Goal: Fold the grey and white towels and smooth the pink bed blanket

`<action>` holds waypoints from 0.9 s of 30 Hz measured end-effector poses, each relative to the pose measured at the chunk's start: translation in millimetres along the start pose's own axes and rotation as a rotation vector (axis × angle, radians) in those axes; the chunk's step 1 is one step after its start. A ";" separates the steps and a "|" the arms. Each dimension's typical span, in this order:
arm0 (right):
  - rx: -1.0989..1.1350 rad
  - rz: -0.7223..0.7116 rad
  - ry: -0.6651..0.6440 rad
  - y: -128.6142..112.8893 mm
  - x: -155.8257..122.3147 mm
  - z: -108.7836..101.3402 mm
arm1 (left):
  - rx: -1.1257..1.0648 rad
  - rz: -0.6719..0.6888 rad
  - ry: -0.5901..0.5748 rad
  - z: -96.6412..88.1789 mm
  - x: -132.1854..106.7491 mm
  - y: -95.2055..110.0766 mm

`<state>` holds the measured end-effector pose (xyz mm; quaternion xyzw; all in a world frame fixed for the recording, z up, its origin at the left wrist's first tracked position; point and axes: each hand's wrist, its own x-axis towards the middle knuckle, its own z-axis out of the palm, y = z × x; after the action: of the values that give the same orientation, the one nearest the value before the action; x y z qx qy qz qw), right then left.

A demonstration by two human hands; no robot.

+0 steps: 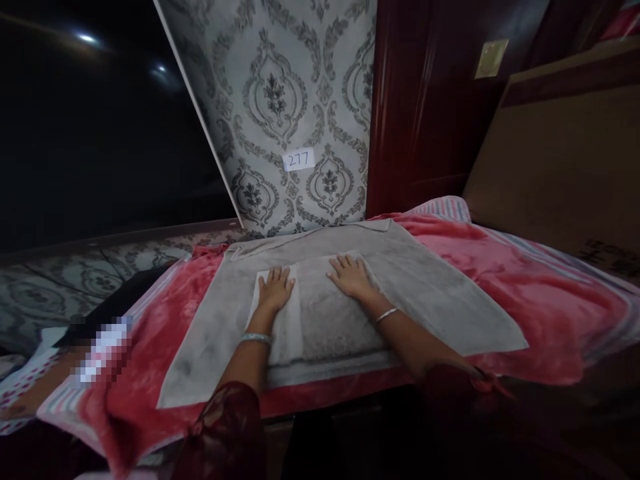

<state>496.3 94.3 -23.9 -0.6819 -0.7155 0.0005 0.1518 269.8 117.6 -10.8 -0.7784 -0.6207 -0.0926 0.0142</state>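
A large grey towel-like cloth point(440, 307) lies spread over a red blanket point(500, 257). On its middle rests a smaller folded grey cloth point(335, 320) with a paler strip point(289, 330) along its left side. My left hand point(275, 289) presses flat on that strip near its top, fingers spread. At the upper right part of the folded piece, my right hand point(352, 276) also lies flat with its fingers apart. Neither hand grips anything. The far edge of the large cloth is turned over in places.
Behind the blanket stands a wall with patterned paper and a label point(299, 159) reading 277. A large dark screen point(110, 127) leans in at the left. On the right are a dark red door panel point(420, 100) and a big cardboard box point(565, 160).
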 end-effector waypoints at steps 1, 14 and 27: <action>-0.011 0.001 -0.003 3.6 1.3 5.7 | 0.003 -0.004 -0.004 6.9 1.0 -3.2; -0.020 0.021 0.002 11.5 4.8 22.8 | 0.012 -0.326 0.155 19.6 -4.5 -8.4; -0.002 0.016 -0.004 9.3 1.8 19.3 | -0.241 -0.444 0.282 15.7 -8.2 -22.1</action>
<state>501.1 100.6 -43.8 -0.6878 -0.7102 0.0022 0.1497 248.7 116.9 -29.6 -0.5992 -0.7523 -0.2736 -0.0129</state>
